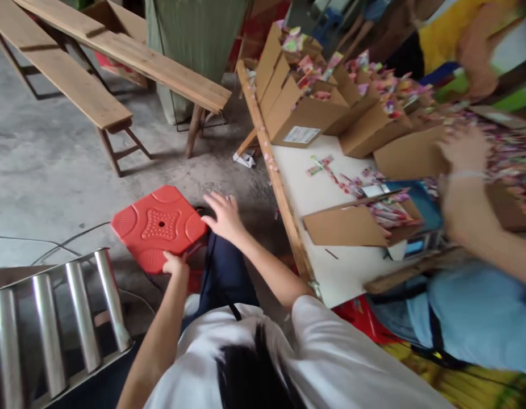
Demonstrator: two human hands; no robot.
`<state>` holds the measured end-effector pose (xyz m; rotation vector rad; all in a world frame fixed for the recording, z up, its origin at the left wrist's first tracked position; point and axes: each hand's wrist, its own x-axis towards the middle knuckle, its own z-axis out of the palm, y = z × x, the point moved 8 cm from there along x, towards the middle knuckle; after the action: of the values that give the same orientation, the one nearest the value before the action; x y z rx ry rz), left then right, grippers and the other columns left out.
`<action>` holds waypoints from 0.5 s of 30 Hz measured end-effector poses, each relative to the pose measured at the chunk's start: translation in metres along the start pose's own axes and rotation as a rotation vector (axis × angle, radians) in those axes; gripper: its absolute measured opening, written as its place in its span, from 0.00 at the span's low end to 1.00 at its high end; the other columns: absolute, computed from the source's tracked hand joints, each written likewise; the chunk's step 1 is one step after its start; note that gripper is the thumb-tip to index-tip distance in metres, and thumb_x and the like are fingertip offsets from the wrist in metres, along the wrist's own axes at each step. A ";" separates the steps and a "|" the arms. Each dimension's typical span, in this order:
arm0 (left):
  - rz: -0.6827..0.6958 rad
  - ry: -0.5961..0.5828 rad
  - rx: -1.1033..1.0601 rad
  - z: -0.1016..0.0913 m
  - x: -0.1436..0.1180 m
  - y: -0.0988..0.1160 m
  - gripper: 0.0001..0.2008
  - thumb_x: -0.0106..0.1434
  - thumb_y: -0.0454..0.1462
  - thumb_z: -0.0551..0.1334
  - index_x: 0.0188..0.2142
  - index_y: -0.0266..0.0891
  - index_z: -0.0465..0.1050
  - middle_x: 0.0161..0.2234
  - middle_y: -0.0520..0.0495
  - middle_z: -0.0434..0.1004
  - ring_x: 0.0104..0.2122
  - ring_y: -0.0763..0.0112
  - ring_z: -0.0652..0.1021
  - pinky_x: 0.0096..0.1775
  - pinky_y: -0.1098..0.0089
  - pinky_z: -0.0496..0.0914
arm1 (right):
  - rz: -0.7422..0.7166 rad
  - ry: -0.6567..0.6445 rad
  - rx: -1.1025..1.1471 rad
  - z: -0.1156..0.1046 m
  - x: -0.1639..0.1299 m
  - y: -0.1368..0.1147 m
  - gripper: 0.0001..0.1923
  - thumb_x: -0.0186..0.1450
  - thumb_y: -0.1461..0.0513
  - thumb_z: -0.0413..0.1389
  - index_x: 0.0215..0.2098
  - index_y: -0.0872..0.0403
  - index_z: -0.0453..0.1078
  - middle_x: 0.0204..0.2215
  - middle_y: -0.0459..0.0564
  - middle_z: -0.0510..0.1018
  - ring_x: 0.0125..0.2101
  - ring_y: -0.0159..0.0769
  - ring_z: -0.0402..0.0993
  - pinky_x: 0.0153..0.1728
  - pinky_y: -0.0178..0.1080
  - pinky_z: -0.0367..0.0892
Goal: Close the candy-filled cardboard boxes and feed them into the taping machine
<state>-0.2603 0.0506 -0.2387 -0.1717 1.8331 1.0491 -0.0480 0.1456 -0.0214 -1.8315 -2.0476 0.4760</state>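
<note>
A red plastic stool (161, 218) with a square, patterned top and a small centre hole is in front of me, a little to the left. My left hand (176, 264) grips its near edge, thumb on the top and fingers hidden underneath. At the stool's right corner, my right hand (224, 217) is open with fingers spread; whether the fingertips touch the corner I cannot tell. A ring shows on one finger. My dark trouser leg (229, 267) is just below that hand.
Metal rollers (78, 318) stand at lower left, wooden benches (75, 79) beyond. On the right, a white-topped table (297, 182) with a wooden edge bears cardboard boxes (309, 111) of small wrapped packets. A co-worker's blurred arm (471, 193) reaches over it; other people are behind.
</note>
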 end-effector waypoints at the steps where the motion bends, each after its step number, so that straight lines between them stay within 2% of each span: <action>1: 0.001 0.006 -0.003 0.001 0.002 0.005 0.19 0.70 0.48 0.52 0.55 0.43 0.60 0.54 0.38 0.70 0.52 0.55 0.76 0.38 0.59 0.80 | -0.034 0.137 -0.067 -0.051 -0.017 0.006 0.27 0.68 0.53 0.55 0.64 0.48 0.62 0.65 0.55 0.63 0.65 0.48 0.55 0.66 0.59 0.43; 3: 0.000 -0.037 -0.013 -0.002 0.005 0.014 0.16 0.71 0.47 0.51 0.54 0.45 0.61 0.53 0.40 0.70 0.51 0.59 0.77 0.40 0.59 0.80 | 0.063 0.381 -0.225 -0.144 -0.069 0.034 0.26 0.68 0.52 0.53 0.61 0.53 0.64 0.60 0.59 0.69 0.61 0.50 0.61 0.63 0.59 0.50; 5: -0.021 -0.122 -0.017 -0.012 0.003 0.016 0.13 0.71 0.43 0.53 0.51 0.42 0.64 0.50 0.41 0.73 0.48 0.61 0.79 0.42 0.60 0.79 | 0.391 0.617 -0.451 -0.218 -0.134 0.084 0.33 0.62 0.50 0.60 0.60 0.57 0.65 0.57 0.66 0.70 0.57 0.60 0.63 0.57 0.66 0.52; 6: -0.036 -0.163 -0.014 -0.019 0.000 0.013 0.11 0.71 0.42 0.53 0.49 0.41 0.65 0.48 0.40 0.74 0.45 0.61 0.80 0.42 0.60 0.79 | 0.572 0.658 -0.515 -0.241 -0.164 0.113 0.37 0.58 0.49 0.64 0.60 0.59 0.64 0.57 0.70 0.70 0.56 0.64 0.63 0.54 0.66 0.54; 8: -0.060 -0.225 -0.007 -0.031 -0.013 0.005 0.10 0.71 0.40 0.51 0.46 0.38 0.66 0.45 0.39 0.75 0.41 0.62 0.81 0.42 0.60 0.78 | 0.819 0.615 -0.550 -0.258 -0.202 0.165 0.35 0.55 0.53 0.67 0.56 0.61 0.68 0.51 0.74 0.74 0.49 0.61 0.69 0.46 0.58 0.61; 10: -0.042 -0.281 -0.015 -0.029 -0.034 -0.002 0.09 0.71 0.37 0.51 0.45 0.39 0.68 0.43 0.40 0.76 0.37 0.66 0.82 0.42 0.63 0.77 | 0.905 0.552 -0.518 -0.257 -0.216 0.202 0.25 0.56 0.57 0.66 0.48 0.60 0.74 0.40 0.70 0.79 0.39 0.52 0.72 0.38 0.48 0.62; 11: -0.008 -0.326 -0.020 -0.020 -0.049 -0.003 0.08 0.70 0.36 0.53 0.44 0.39 0.68 0.43 0.41 0.77 0.36 0.69 0.82 0.43 0.65 0.76 | 0.905 0.549 -0.496 -0.257 -0.218 0.213 0.19 0.56 0.58 0.66 0.44 0.59 0.76 0.35 0.66 0.80 0.34 0.48 0.72 0.35 0.46 0.61; 13: 0.084 -0.490 0.002 0.019 -0.089 -0.002 0.07 0.68 0.36 0.57 0.44 0.40 0.70 0.44 0.42 0.78 0.35 0.70 0.81 0.45 0.66 0.75 | 0.865 0.599 -0.463 -0.262 -0.218 0.218 0.14 0.53 0.59 0.67 0.37 0.56 0.77 0.28 0.59 0.80 0.28 0.43 0.70 0.32 0.43 0.60; 15: 0.132 -0.737 0.097 0.076 -0.145 -0.006 0.09 0.67 0.38 0.59 0.45 0.38 0.72 0.45 0.39 0.79 0.37 0.66 0.81 0.47 0.62 0.74 | 0.802 0.673 -0.440 -0.274 -0.222 0.202 0.13 0.50 0.58 0.68 0.33 0.53 0.77 0.25 0.55 0.79 0.26 0.42 0.69 0.30 0.43 0.61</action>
<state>-0.1308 0.0558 -0.1377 0.3597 1.2253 0.9408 0.2809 -0.0495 0.1169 -2.5718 -0.9686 -0.4186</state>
